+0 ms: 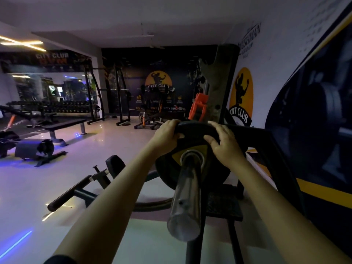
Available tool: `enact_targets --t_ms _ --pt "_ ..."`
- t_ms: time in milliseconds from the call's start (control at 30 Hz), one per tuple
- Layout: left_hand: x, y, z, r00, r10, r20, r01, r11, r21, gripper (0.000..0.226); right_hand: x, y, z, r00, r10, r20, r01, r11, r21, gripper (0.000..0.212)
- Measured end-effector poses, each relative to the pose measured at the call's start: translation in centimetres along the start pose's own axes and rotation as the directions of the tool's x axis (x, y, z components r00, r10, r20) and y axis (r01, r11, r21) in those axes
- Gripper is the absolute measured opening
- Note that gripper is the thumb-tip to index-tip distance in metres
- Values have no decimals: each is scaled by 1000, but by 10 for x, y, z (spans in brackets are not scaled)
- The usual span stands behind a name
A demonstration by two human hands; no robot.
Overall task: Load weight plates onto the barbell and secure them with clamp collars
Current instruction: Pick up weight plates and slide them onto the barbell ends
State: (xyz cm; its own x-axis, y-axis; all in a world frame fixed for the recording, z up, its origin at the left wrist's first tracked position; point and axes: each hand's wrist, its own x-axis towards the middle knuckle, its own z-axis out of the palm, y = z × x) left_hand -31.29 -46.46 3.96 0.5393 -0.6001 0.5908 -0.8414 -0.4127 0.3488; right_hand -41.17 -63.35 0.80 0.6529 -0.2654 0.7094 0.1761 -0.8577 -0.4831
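Note:
A black weight plate (192,141) with a yellow mark sits on the steel barbell sleeve (187,195), which points toward me at the lower centre. My left hand (167,133) grips the plate's upper left rim, fingers curled over the edge. My right hand (223,143) holds the upper right rim, thumb on the plate's face. An orange clamp collar (198,107) hangs on the dark rack upright (219,88) just behind the plate.
A wall with a yellow club logo (241,96) runs close on the right. A padded machine arm (76,193) lies low to the left. A flat bench (64,126), dumbbell rack (53,107) and squat racks (122,96) stand across the glossy floor.

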Motion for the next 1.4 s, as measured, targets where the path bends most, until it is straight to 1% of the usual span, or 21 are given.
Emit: enact_targets --t_ms 100,200,300,433,600,667,767,900,1000,1067,1100,1200,1233,1333,1400 --pt "19 -23 30 980 122 -155 -100 985 143 48 17 26 18 985 -150 -85 123 959 -256 56" --pt "39 -38 60 929 232 -289 -131 935 329 52 39 52 31 975 -200 -98 145 904 -402 60" --pt "62 -49 83 892 279 -356 -95 886 454 55 55 75 40 967 -235 -98 157 854 -496 62" --pt "89 -65 101 875 323 -362 -70 822 564 56 77 100 53 962 -242 -123 145 840 -522 61" --pt "110 -79 116 825 375 -423 -65 806 588 56 93 123 67 916 -355 -185 204 811 -549 58" --pt "111 -80 116 813 391 -432 -75 805 589 56 93 125 68 903 -376 -206 205 801 -563 58" --pt "111 -77 113 817 395 -419 -80 799 597 56 92 121 67 917 -338 -213 172 815 -553 57" --pt "104 -72 107 857 331 -396 -69 833 548 57 88 110 58 939 -309 -149 172 798 -577 59" --pt "86 -64 92 872 315 -375 -62 830 554 58 77 87 49 926 -347 -150 199 785 -586 61" --pt "69 -53 76 871 298 -390 -43 838 543 58 66 66 40 920 -356 -164 208 798 -566 61" --pt "47 -42 58 861 290 -418 -26 845 534 57 50 42 31 911 -374 -176 220 800 -558 61" --pt "2 -23 27 844 319 -432 -42 841 540 57 14 -4 13 889 -416 -191 257 799 -544 60" --pt "-2 -23 25 850 325 -413 -50 833 551 57 12 -5 11 890 -414 -190 257 801 -540 59" --pt "-26 -18 12 839 340 -426 -48 824 564 58 -7 -22 1 885 -422 -198 265 805 -531 60" --pt "-64 -3 -8 824 374 -426 -79 820 567 58 -39 -52 -10 860 -462 -215 289 789 -542 60"
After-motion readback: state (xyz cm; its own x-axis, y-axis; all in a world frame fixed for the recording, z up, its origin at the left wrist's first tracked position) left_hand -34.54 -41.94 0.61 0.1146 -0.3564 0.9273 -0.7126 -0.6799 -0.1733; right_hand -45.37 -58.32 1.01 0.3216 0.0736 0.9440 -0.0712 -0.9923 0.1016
